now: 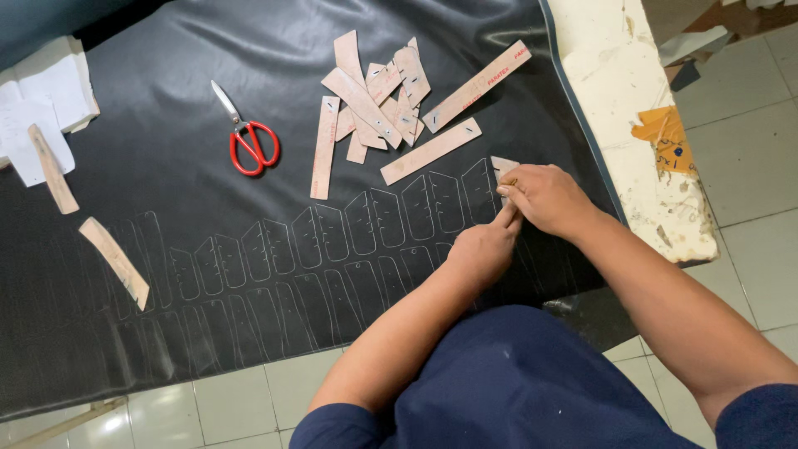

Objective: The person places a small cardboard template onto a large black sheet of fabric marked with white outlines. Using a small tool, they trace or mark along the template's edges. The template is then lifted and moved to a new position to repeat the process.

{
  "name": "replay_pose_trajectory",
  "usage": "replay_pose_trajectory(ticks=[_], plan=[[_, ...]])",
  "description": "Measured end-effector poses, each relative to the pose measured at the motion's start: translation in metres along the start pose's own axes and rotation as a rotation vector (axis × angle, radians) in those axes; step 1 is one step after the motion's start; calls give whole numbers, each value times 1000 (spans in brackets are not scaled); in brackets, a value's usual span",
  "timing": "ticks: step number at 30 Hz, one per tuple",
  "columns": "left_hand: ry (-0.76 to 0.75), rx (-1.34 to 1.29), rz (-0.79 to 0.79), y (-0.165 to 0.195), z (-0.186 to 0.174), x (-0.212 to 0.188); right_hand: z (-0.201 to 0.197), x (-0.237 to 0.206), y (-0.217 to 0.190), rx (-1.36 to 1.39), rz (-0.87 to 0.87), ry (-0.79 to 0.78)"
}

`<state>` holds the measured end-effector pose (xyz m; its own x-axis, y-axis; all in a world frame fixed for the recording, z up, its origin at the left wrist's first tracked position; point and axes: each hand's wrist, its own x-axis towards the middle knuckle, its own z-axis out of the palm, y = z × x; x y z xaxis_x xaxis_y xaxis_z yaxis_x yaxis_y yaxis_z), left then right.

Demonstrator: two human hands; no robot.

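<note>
Cardboard template (501, 166), small and tan, lies on the black sheet (166, 166) near its right edge, pinned under the right hand (544, 198); only its upper end shows past the fingers. Right hand is curled, fingertips pressed on the template. Left hand (482, 249) is loosely closed just below and touching the right, forefinger extended up against it; whether it holds a marking tool cannot be told. Black sheet is spread across the floor and covers most of the view; rows of pale traced outlines (332, 241) run across it from left to the hands. Pale square floor tiles (748, 166) show at right and along the bottom edge. A white, stained slab (623, 100) borders the sheet on the right, with a torn orange scrap (661, 133) on it. Loose pile of tan cardboard strips (391, 100) sits on the sheet above the hands; red-handled scissors (248, 137) lie well to the left of it. Two more strips (116, 262) at far left, near white paper (33, 116). No containers in view. Person wears dark blue.
</note>
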<state>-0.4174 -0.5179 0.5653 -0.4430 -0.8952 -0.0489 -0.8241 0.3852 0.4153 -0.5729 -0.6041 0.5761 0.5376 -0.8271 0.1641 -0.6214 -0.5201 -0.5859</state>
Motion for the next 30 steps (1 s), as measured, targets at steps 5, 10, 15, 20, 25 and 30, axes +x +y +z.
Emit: replay_pose_trajectory(ticks=[5, 10, 15, 20, 25, 30], plan=[[-147, -21, -87, 2, -10, 1, 3, 5, 4, -42, -33, 67], [53, 257, 74, -3, 2, 1, -1, 8, 3, -35, -36, 58], [34, 286, 100, -10, 17, 5, 1, 16, 3, 21, 25, 73], [0, 218, 84, -13, 13, 9, 3, 23, 8, -16, -14, 126], [-29, 101, 31, -17, 2, 10, 3, 28, 10, 15, 55, 100], [18, 105, 47, -18, -1, 12, 3, 41, 8, 11, 78, 86]])
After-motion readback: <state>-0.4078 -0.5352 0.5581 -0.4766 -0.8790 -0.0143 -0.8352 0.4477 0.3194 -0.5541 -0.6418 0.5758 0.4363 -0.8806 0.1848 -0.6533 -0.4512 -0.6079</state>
